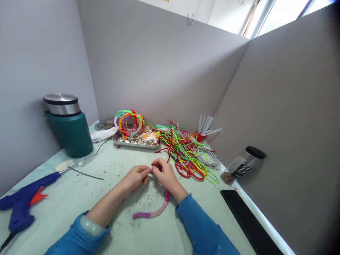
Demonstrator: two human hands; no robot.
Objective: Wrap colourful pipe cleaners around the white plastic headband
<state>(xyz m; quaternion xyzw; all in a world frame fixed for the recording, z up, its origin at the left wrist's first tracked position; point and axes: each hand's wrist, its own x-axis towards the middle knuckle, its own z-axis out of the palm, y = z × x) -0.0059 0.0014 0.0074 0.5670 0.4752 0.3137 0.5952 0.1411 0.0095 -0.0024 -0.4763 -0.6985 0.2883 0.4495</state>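
From my remote seat, I see the left hand (137, 177) and right hand (164, 174) pinching a small piece (151, 170) between thumbs and fingers, presumably for fine control; the fuzzy strip (158, 211) curves beside the right hand, resting on the table (87, 193) (any join is hidden).

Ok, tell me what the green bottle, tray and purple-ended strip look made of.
Green bottle: probably metal, satin green coating, judging by its shiny silver lid. Tray: likely bare metal, from its grey sheen. Strip: matte, perhaps chenille, given its fuzzy edges.
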